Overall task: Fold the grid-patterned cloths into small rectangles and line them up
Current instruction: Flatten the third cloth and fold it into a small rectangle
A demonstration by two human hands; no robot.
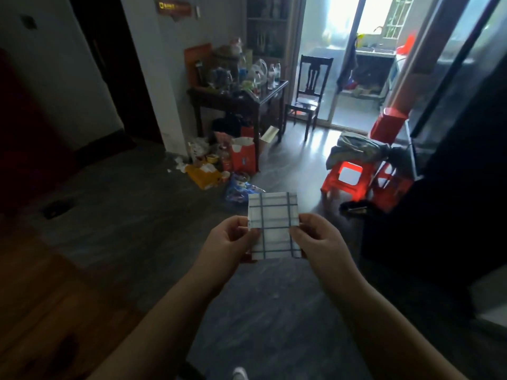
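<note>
A white cloth with a dark grid pattern (274, 223) is folded into a small rectangle and held upright in the air in front of me. My left hand (233, 239) pinches its left edge about halfway down. My right hand (318, 239) pinches the right edge at the same height. The top half of the cloth stands clear above my fingers. No other grid cloth shows in view.
A dark floor (137, 215) stretches ahead. A cluttered dark wooden table (238, 97) stands beyond, with bags and litter (214, 165) at its foot. Red plastic stools (356, 179) with clothes on them stand at right. A dark cabinet (439, 187) fills the right side.
</note>
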